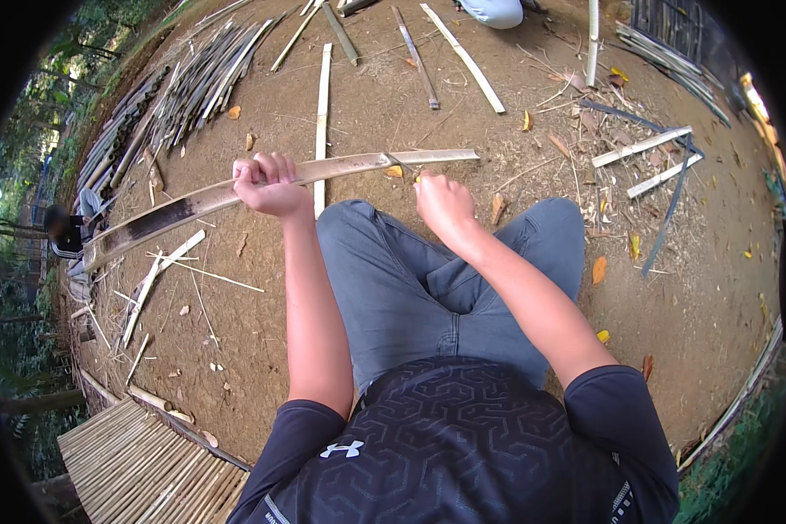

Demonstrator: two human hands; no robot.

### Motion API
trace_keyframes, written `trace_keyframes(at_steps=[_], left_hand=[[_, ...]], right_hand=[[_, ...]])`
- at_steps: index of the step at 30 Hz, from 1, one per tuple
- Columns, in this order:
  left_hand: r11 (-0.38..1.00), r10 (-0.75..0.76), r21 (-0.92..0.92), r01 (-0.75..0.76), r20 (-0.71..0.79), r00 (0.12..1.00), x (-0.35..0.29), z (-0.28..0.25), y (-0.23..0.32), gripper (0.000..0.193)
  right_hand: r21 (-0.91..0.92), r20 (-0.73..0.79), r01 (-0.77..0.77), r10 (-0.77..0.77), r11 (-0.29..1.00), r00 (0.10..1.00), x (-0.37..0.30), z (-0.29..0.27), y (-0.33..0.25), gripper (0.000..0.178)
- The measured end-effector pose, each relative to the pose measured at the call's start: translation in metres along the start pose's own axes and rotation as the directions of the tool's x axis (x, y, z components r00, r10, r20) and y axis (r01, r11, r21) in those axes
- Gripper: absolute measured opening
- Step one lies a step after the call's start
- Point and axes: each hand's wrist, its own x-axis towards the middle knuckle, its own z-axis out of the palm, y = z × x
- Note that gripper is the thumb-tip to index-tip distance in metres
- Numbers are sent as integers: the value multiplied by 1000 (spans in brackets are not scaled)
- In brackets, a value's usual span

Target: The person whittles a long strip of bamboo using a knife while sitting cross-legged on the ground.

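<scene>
A long split bamboo strip (348,166) stretches across in front of my knees, pale inside with a dark stained patch toward its left part. My left hand (271,183) is closed around it left of its middle. In my right hand (445,206) is a knife (400,163), its handle mostly hidden by the fingers. The thin dark blade lies against the strip near the right end; how deep it sits, if at all, I cannot tell. Beneath the strip, a pale bamboo slat (323,113) lies on the ground, pointing away from me.
A pile of bamboo lengths (205,79) lies at the far left. Pale slats (642,146) and a dark angled strip (670,218) rest on the right. A slatted bamboo platform (148,463) stands at lower left. One person (70,234) sits at left; another (495,10) is partly visible ahead.
</scene>
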Motion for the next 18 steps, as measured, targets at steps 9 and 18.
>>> trace_keyframes(at_steps=[9,18], left_hand=[[1000,21,1,-21,-3,1000,-8,10,2,20],[998,49,22,-52,93,994,-15,30,3,22]], right_hand=[[-72,-26,-33,31,997,999,5,-1,7,13],[21,10,-61,61,998,998,9,5,41,21]])
